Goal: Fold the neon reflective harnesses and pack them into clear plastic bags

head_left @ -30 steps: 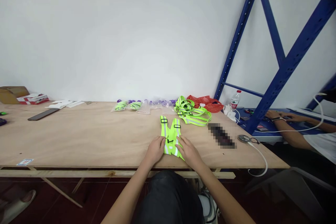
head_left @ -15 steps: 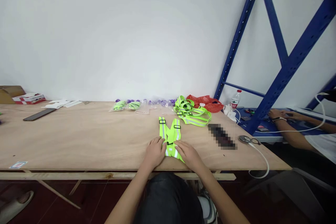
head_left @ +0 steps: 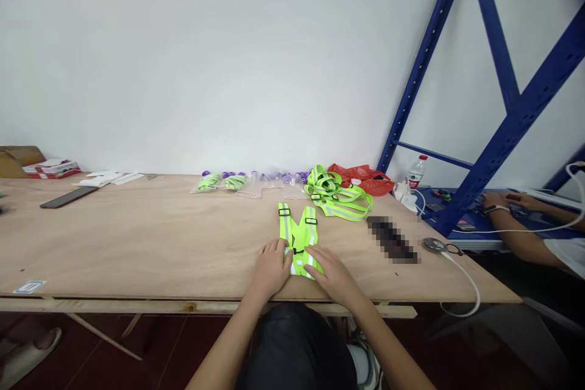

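A neon-yellow reflective vest [head_left: 298, 235] of straps with grey stripes and black buckles lies on the wooden table in front of me, its lower part folded up. My left hand [head_left: 273, 265] rests flat at its lower left edge, fingers stretched out. On the other side, my right hand [head_left: 333, 272] touches the lower right edge with fingers spread. Neither hand grips the fabric. Behind the vest is a loose heap of similar reflective straps [head_left: 342, 207].
Bagged reflective straps [head_left: 209, 182], clear plastic bags [head_left: 250, 189] and a red bag [head_left: 365, 179] lie along the wall. A round device [head_left: 434, 246] with a white cable sits at right. Beyond the blue rack [head_left: 484, 152], another person's arm [head_left: 509, 225] rests over a blue table.
The thumb of my right hand has shifted onto the vest's lower right corner, which now lies tucked in more. The view has turned slightly left.
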Tool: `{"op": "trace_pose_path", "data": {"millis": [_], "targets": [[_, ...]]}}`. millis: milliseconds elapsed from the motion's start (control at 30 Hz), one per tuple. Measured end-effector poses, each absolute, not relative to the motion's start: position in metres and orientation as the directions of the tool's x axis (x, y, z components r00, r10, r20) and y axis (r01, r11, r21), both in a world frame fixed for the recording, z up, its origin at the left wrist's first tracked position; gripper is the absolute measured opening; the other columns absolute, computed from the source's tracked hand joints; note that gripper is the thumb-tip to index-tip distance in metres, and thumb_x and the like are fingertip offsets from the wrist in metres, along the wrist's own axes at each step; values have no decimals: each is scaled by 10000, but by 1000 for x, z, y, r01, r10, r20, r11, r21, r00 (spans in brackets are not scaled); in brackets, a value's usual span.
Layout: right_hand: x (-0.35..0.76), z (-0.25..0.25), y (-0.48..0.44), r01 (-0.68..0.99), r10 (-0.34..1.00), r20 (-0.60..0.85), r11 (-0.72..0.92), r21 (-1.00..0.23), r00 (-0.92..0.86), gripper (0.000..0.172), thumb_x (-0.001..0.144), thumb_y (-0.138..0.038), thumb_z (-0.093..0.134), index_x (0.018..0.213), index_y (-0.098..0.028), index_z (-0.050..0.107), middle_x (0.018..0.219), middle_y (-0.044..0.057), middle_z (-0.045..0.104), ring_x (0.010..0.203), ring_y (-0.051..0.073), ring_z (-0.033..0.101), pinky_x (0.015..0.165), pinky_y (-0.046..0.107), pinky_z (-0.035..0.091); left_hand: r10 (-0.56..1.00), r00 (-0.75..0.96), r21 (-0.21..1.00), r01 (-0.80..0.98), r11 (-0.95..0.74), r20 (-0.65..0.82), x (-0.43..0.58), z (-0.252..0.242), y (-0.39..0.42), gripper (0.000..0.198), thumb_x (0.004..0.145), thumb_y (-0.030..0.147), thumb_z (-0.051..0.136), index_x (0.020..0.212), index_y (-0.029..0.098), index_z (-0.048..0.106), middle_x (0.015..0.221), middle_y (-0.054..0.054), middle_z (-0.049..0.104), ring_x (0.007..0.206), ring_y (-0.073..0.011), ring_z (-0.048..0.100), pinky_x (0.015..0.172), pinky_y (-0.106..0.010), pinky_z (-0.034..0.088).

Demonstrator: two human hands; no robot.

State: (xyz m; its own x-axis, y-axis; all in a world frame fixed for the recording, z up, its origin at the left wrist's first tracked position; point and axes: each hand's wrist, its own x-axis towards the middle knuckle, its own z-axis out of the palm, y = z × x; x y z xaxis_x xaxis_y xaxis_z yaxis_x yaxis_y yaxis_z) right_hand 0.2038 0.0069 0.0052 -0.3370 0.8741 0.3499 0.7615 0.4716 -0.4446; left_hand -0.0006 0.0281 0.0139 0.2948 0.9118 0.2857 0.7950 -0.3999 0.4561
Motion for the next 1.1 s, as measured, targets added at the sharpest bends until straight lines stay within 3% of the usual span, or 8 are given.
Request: {"op": "trace_pose_path", "data": {"millis": [167,333,700,900,1100], "targets": [[204,4,7,766,886,338,450,-459,-318,484,962,-471,490,1348,-197,592,1369,113,609,1295,275,535,1103,459,418,904,297,449,792,-413,308,0,14,28,320,1022,360,311,1205,209,526,1206,-87,640,1124,-239,575,978,-389,393],[204,2,8,770,892,322,441,-461,-317,487,964,-464,483,1352,-188,587,1374,114,605,1300,275,529,1111,463,410,907,298,437,802,-407,297,1,14,28,300,1022,357,319,1136,206,551,1157,-85,652,1096,-241,581,957,-388,401],[204,1,9,763,887,343,447,-467,-310,474,957,-460,492,1330,-190,602,1353,121,619,1275,279,553,1097,473,430,904,291,431,805,-408,313,1,14,28,329,1018,345,338,1275,230,508,1219,-80,637,1125,-246,579,952,-390,415],[204,-1,11,763,883,360,450,-465,-302,457,950,-452,511,1323,-208,612,1346,111,627,1276,274,555,1102,468,427,908,290,420,815,-399,301,2,14,28,316,1025,349,312,1156,197,557,1216,-102,634,1139,-251,571,973,-393,404],[203,1,10,763,889,343,443,-472,-304,460,954,-442,505,1331,-198,603,1361,115,615,1282,279,548,1100,476,425,910,297,434,806,-402,290,1,16,27,343,1023,356,314,1257,208,517,1205,-95,637,1124,-253,573,970,-400,405]]}}
